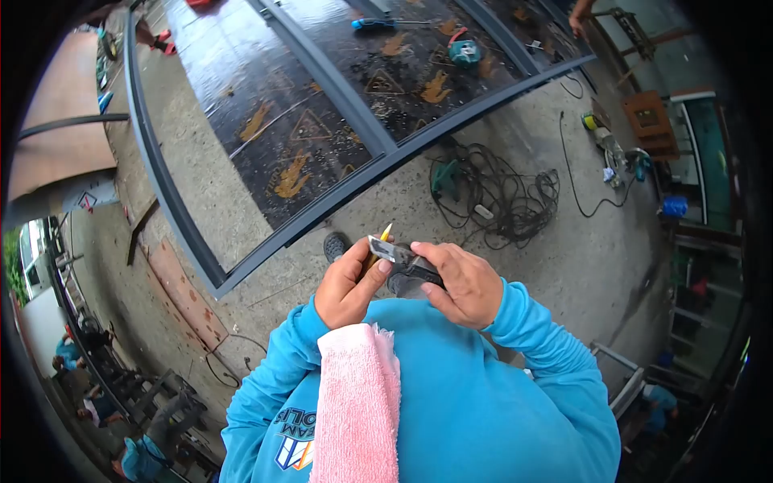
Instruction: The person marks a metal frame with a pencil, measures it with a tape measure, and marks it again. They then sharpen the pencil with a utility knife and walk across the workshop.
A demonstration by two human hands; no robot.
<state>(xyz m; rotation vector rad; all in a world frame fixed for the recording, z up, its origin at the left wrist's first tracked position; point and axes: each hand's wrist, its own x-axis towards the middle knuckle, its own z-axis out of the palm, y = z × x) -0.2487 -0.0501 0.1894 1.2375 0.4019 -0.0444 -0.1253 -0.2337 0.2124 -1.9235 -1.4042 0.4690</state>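
In front of my chest, my left hand (348,287) is closed with a yellow pencil (386,233) in it, tip pointing up and away from me. Its thumb and fingers also touch the pale flat end of a dark hand tool (420,271), whose exact kind I cannot make out. My right hand (467,283) grips the tool's dark body from the other side, thumb below and fingers on top. Both hands are close together, just short of the dark metal frame (294,236), and do not touch it.
Dark printed boards (322,121) lie under the frame, with a blue screwdriver (374,24) and a teal tape measure (465,52) on them. Tangled black cable (507,197) covers floor ahead right. A pink towel (354,402) hangs on my chest. Other people work around the edges.
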